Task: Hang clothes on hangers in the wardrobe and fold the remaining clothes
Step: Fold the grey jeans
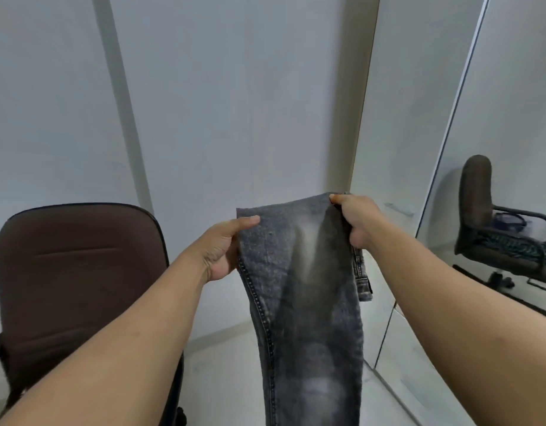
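A pair of grey washed jeans [305, 290] hangs down in front of me, held up by its top edge. My left hand [222, 247] grips the left corner of that edge, thumb on top of the fabric. My right hand [354, 219] pinches the right corner a little higher. The denim falls straight down past the bottom of the view, and a second layer with a hem shows behind its right side. No hanger is in sight.
A brown office chair [78, 272] stands close on the left, its back facing me. White wardrobe doors [234, 103] fill the wall ahead. A mirror door [499, 179] on the right reflects the chair. Pale floor [225, 364] lies below.
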